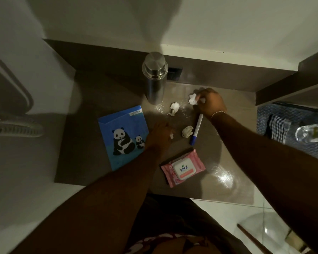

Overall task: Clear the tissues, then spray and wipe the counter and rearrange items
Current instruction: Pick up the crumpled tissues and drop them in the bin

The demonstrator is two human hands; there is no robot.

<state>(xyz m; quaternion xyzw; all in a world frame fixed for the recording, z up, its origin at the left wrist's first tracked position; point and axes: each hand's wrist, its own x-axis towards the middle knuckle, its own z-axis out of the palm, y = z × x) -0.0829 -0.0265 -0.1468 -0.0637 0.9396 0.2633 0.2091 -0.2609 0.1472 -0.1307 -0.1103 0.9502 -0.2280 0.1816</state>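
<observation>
Crumpled white tissues lie on the brown counter (99, 99). My right hand (210, 103) is closed around one tissue (192, 100) near the back wall. My left hand (159, 135) rests on the counter with a small bit of tissue (171, 136) under its fingers. One loose tissue (174, 108) lies between the hands, close to the steel bottle. Another crumpled tissue (187, 131) sits beside the blue marker (196, 129). White crumbs or powder are scattered around the tissues.
A tall steel bottle (155, 77) stands at the back. A blue panda folder (124, 137) lies left, a pink wet-wipes pack (183, 167) near the front edge. A blue tray (286, 118) with a checked cloth and a clear spray bottle (312, 133) sits right.
</observation>
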